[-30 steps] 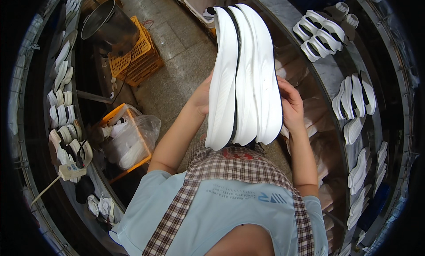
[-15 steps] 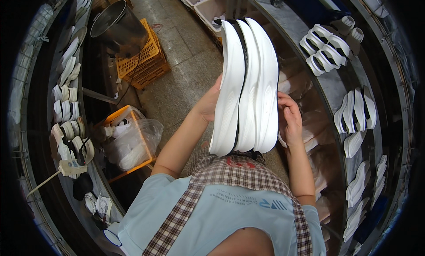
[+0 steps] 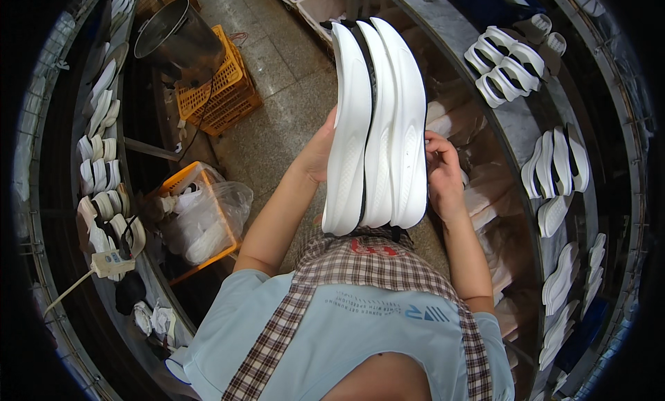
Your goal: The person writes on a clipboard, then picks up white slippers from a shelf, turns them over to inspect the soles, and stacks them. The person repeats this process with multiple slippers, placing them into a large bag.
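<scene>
Three white shoe soles (image 3: 377,131) stand on edge, pressed side by side, with dark gaps between them. They are upright in front of my chest, their near ends close to the apron. My left hand (image 3: 321,148) is closed on the left side of the stack, its fingers mostly hidden behind the soles. On the right side, my right hand (image 3: 445,176) has curled fingers against the outermost sole. Its fingertips are partly hidden by the stack's edge.
Racks with white soles (image 3: 554,162) line the right, more soles (image 3: 104,176) the left. A yellow crate (image 3: 222,221) with plastic-wrapped white pieces sits low left. Beyond it, a metal bucket (image 3: 183,47) rests on stacked yellow crates (image 3: 222,96). White bins (image 3: 322,9) stand at the far end.
The stack and both hands sit slightly farther left and up in the picture. My right hand's fingers have curled closer against the stack. A white edge below that hand no longer shows.
</scene>
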A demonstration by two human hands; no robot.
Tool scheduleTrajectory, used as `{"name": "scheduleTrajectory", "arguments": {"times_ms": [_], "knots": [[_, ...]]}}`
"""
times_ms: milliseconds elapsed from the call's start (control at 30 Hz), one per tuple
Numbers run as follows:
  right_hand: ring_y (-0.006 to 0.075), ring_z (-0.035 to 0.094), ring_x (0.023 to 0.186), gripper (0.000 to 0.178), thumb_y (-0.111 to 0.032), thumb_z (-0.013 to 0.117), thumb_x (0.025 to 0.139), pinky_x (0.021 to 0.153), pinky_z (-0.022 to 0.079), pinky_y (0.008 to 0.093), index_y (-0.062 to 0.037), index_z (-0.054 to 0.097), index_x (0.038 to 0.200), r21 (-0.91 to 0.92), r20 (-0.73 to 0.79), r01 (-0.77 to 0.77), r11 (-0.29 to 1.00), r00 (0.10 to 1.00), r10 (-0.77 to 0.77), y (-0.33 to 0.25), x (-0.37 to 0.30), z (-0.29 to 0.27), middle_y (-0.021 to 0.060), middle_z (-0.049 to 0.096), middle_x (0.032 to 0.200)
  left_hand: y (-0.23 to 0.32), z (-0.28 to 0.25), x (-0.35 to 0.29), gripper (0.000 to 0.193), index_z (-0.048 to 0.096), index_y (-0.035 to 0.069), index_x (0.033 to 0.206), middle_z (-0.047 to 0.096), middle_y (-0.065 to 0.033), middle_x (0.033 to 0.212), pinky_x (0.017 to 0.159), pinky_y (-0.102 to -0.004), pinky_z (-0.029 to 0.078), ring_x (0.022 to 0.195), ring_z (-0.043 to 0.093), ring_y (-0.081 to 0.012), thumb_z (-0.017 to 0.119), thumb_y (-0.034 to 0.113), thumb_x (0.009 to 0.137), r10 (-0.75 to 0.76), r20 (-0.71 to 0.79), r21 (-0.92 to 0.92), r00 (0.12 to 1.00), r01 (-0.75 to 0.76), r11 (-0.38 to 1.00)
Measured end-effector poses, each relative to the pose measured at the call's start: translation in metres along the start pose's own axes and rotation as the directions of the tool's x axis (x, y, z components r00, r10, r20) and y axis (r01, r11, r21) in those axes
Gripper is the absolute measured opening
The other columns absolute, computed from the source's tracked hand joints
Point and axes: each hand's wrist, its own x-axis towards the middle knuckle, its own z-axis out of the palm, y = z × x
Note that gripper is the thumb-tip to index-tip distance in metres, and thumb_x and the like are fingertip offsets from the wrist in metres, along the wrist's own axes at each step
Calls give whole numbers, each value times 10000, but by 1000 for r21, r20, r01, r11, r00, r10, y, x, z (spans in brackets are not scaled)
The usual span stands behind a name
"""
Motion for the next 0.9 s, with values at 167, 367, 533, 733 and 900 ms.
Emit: {"name": "scheduleTrajectory", "arguments": {"times_ms": [167, 367, 533, 733, 900], "knots": [[265, 384, 1254, 845, -174, 733, 688, 1051, 313, 384, -7, 283, 1384, -183, -103, -83, 980, 993, 64, -14, 2, 23, 161, 362, 1358, -9, -9, -2, 402, 458, -31, 1265, 610, -168, 1112, 749, -314, 585, 912, 656, -211, 432, 251, 979, -186, 8, -138, 982, 185, 973], [362, 561, 1126, 673, -332, 481, 807, 949, 469, 500, 27, 374, 1367, 839, 10, -163, 519, 958, 285, -30, -1, -3, 248, 472, 1323, -9, 1, -45, 562, 369, 72, 1383, 418, -142, 1366, 812, -393, 565, 992, 600, -325, 515, 362, 924, 31, 91, -523, 995, 22, 852], [370, 532, 1163, 621, -338, 462, 851, 978, 434, 538, -23, 385, 1380, 821, -20, -141, 553, 961, 274, -24, -9, -15, 203, 446, 1367, -8, 7, -32, 585, 366, 149, 1402, 350, -101, 1435, 852, -385, 540, 1036, 573, -346, 560, 353, 889, 179, 312, -622, 933, 58, 781], [366, 501, 1199, 648, -304, 488, 838, 988, 433, 515, 8, 352, 1390, 850, 60, -179, 496, 967, 246, -18, -12, -12, 221, 427, 1375, -12, -7, -20, 597, 407, 171, 1380, 377, -84, 1424, 850, -368, 545, 1045, 564, -320, 628, 320, 846, 225, 428, -551, 875, 56, 832], [361, 506, 1194, 659, -304, 508, 828, 977, 451, 498, 10, 354, 1387, 820, 30, -194, 538, 954, 298, -17, -10, -5, 222, 428, 1373, -9, 6, -24, 613, 392, 86, 1369, 429, -136, 1341, 840, -356, 566, 1040, 562, -304, 631, 309, 849, 163, 316, -586, 935, 57, 808]]}}
